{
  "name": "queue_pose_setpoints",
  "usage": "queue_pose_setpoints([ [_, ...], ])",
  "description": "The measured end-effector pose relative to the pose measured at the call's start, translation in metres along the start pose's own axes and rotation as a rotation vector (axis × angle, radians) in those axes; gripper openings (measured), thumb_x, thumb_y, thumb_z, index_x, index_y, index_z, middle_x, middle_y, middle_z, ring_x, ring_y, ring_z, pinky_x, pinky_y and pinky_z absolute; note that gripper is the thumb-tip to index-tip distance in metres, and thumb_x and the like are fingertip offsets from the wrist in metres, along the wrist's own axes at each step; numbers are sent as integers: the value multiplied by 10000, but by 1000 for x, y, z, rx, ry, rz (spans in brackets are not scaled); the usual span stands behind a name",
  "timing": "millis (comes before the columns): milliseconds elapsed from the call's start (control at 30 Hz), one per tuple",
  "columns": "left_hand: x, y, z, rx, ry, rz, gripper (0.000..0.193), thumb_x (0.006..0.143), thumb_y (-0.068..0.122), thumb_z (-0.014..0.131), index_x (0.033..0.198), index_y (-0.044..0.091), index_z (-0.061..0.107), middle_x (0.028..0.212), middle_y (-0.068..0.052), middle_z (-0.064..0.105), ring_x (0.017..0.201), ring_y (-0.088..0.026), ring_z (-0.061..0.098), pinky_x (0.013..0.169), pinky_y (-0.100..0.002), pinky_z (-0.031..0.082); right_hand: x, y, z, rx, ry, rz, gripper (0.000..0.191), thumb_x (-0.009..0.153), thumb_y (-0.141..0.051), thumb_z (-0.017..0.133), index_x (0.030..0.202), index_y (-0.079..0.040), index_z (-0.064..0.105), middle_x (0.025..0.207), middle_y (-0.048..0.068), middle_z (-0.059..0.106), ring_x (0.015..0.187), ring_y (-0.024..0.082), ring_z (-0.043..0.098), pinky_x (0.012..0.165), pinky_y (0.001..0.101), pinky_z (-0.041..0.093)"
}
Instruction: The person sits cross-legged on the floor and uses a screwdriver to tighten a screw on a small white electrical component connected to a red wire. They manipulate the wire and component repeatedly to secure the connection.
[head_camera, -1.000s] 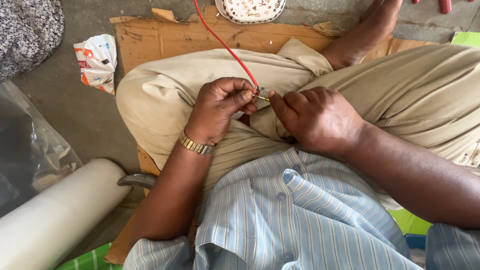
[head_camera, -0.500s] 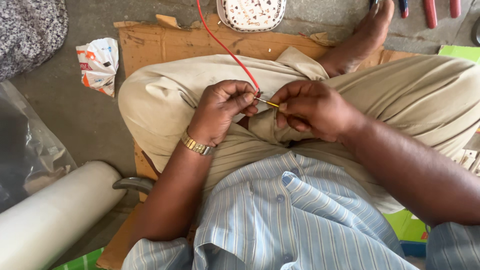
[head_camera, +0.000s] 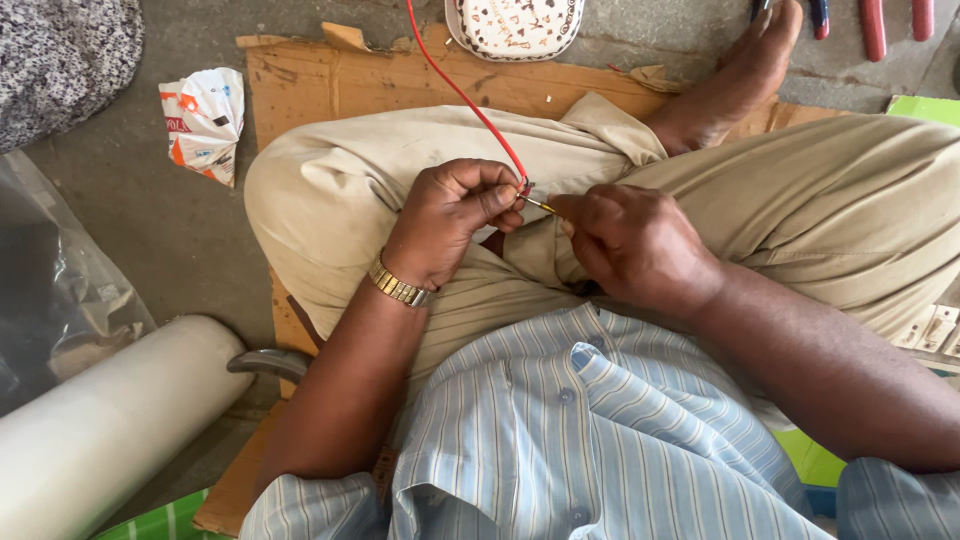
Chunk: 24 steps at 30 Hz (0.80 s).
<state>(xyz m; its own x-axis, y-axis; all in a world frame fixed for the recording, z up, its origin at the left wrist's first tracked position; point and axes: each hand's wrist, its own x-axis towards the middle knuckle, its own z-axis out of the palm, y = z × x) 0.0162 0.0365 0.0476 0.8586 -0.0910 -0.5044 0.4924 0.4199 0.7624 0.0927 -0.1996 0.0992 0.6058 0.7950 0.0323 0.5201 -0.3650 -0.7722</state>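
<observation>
Red wire (head_camera: 468, 100) runs down from the patterned dish (head_camera: 515, 22) to the left hand (head_camera: 452, 220), whose fingertips pinch its lower end above the lap. Just right of that end, the right hand (head_camera: 632, 248) is curled shut, pinching a thin yellowish strand (head_camera: 541, 206) that meets the wire. Cardboard (head_camera: 330, 85) lies under the crossed legs. Left of the wire sits a crumpled wrapper (head_camera: 205, 120); a white roll (head_camera: 105, 430) lies lower left. Red-handled tools (head_camera: 880, 25) lie far right of the dish.
</observation>
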Motion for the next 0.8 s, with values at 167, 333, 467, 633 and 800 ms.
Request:
queue_pose_setpoints([
  [167,1,-1,0,12,-7,3,148,994,131,712,1055,-3,727,942,-47,749,811,-112,704,761,-271,600,-2,24,9,623,-132,336,265,982,-78,617,1216,22,690,871,76,713,710,133,648,625,296,526],
  [333,-5,-1,-1,-54,-56,-24,152,1010,140,711,1065,-1,723,908,-43,733,794,-114,690,745,-271,589,4,36,4,1120,-294,699,245,998,-63,580,1183,48,696,761,59,665,575,91,519,511,249,425],
  [467,-8,-3,2,-123,-61,-24,157,998,143,709,1073,6,715,910,-38,731,787,-124,697,730,-280,595,9,32,-21,1046,-252,447,261,981,-30,602,1231,40,628,907,50,675,738,76,569,637,245,470],
  [633,-4,-2,9,-38,-83,9,163,988,118,707,1107,6,717,952,-37,737,820,-111,693,751,-265,585,34,14,-11,750,-84,531,388,863,-65,769,1212,-41,600,827,6,652,644,64,566,514,248,463],
  [800,-10,6,6,4,-25,133,155,989,70,699,1122,8,650,943,-39,711,800,-109,680,737,-261,589,60,21,-4,685,-258,402,151,910,-96,764,1032,-25,711,806,1,703,701,37,588,585,212,489],
])
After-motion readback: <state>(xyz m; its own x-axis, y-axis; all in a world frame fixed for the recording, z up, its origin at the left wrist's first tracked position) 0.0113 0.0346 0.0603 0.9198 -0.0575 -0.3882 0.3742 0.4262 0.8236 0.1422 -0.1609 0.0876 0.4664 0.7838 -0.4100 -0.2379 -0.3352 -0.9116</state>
